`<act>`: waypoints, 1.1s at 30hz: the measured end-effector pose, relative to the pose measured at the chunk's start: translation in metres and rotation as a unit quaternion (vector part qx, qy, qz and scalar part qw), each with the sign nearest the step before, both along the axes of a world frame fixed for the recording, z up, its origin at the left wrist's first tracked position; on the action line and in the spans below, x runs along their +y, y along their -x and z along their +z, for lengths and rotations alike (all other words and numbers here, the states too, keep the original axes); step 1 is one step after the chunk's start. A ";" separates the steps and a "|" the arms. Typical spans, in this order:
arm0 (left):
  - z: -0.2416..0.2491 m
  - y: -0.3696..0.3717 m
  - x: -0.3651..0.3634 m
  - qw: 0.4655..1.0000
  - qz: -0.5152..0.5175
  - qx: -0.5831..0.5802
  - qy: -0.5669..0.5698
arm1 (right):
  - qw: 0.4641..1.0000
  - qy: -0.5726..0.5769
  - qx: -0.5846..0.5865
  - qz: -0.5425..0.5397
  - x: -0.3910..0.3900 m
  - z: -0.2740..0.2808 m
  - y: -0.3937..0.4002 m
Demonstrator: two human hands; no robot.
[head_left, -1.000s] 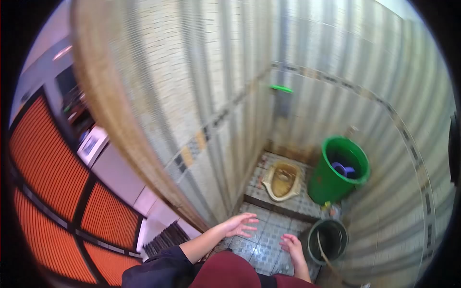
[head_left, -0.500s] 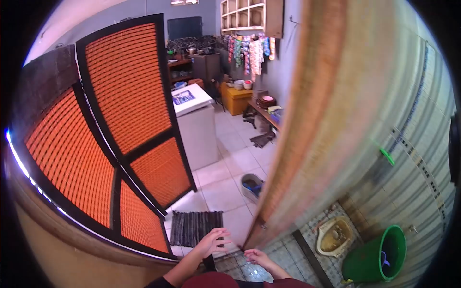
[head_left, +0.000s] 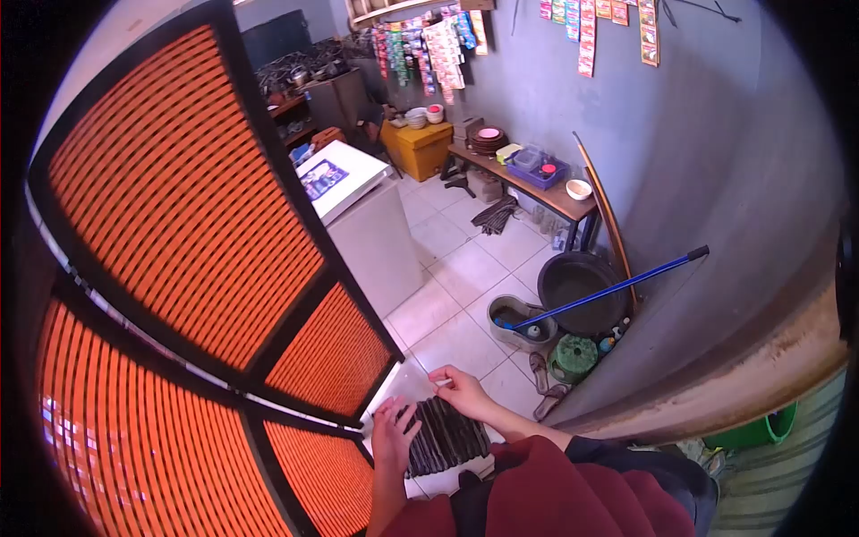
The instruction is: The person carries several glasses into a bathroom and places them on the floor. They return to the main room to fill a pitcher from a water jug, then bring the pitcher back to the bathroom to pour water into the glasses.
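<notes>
My left hand (head_left: 394, 431) is raised in front of my body, fingers apart, close to the lower edge of the orange woven folding screen (head_left: 192, 206). Beside it on the right, my right hand (head_left: 461, 391) reaches forward with loosely bent fingers and nothing visible in them. A pale blur lies between the hands, and I cannot make out what it is. Below both hands is a dark striped rag mat (head_left: 443, 438) on the white tiles. Neither hand visibly touches the screen or the mat.
A white chest (head_left: 376, 251) stands behind the screen. Along the right wall are a low bench (head_left: 537, 190), a black basin (head_left: 582, 291), a grey bucket (head_left: 522, 324) with a blue-handled mop (head_left: 617, 288), a green stool (head_left: 574, 358) and sandals (head_left: 541, 385). A green tub (head_left: 761, 430) is behind the wall edge.
My view has swung right and forward past the wall edge into the tiled room. The toilet has left view, and the mop, basin and stool have appeared. My hands have come closer together over the mat.
</notes>
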State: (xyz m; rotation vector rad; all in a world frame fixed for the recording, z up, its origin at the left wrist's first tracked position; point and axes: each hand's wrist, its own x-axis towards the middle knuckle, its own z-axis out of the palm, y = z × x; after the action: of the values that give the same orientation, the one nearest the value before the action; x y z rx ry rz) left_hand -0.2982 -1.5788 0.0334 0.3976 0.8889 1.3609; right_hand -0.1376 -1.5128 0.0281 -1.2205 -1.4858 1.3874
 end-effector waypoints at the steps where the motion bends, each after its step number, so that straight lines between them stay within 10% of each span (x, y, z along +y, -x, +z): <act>1: -0.004 -0.001 0.016 1.000 -0.009 0.000 0.000 | 1.000 -0.004 0.002 -0.010 0.019 0.007 -0.002; 9: -0.016 -0.033 0.169 0.992 -0.119 0.020 0.038 | 0.975 -0.033 0.033 -0.217 0.186 -0.060 -0.105; 17: 0.031 -0.084 0.374 0.970 -0.211 -0.022 0.121 | 0.923 0.299 0.157 -0.183 0.307 -0.038 -0.170; 33: -0.009 -0.113 0.716 0.948 -0.298 0.033 0.110 | 0.963 0.063 -0.022 -0.263 0.599 -0.057 -0.164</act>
State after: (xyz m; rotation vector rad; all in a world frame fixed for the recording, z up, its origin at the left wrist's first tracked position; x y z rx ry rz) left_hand -0.1849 -0.8628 0.0240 0.4913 0.8717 0.6874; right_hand 0.0267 -0.9138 -0.0294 -1.5925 -1.0025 1.1062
